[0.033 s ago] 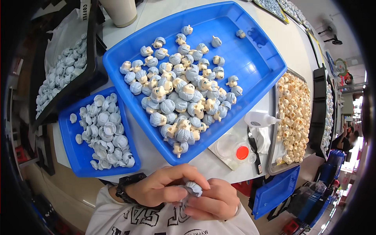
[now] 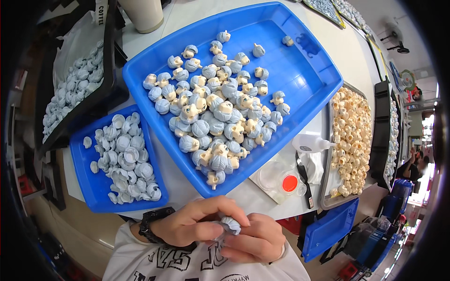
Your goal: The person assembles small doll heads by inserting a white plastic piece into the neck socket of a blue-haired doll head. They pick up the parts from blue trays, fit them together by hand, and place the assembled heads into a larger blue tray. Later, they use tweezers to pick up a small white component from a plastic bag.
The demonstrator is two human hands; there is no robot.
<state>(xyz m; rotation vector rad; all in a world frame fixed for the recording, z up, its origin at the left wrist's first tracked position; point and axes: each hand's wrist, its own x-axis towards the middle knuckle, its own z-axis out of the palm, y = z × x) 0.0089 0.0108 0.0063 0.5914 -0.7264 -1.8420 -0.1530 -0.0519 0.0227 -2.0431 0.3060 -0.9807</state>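
Observation:
Close to my body, at the table's front edge, both hands are closed around one small doll head with pale blue moulded hair [image 2: 230, 225]. My left hand [image 2: 193, 223], a dark watch on its wrist, pinches it from the left with thumb and forefinger. Fingers of my right hand [image 2: 257, 238] wrap it from the right. Its lower part is hidden by my fingers. Just beyond lies a large blue tray [image 2: 300, 77] with many blue-haired doll heads [image 2: 218, 162] heaped in its nearer half. Left of it, a smaller blue tray [image 2: 84, 187] holds loose pale blue hair pieces [image 2: 131, 154].
On the right, a metal tray [image 2: 326, 199] carries many cream face pieces [image 2: 350, 140]. Between the trays are a white squeeze bottle [image 2: 309, 143], a black-handled tool [image 2: 304, 180] and a red-centred round container [image 2: 289, 182]. A black bin [image 2: 110, 70] of hair pieces stands far left, near a cup [image 2: 143, 16].

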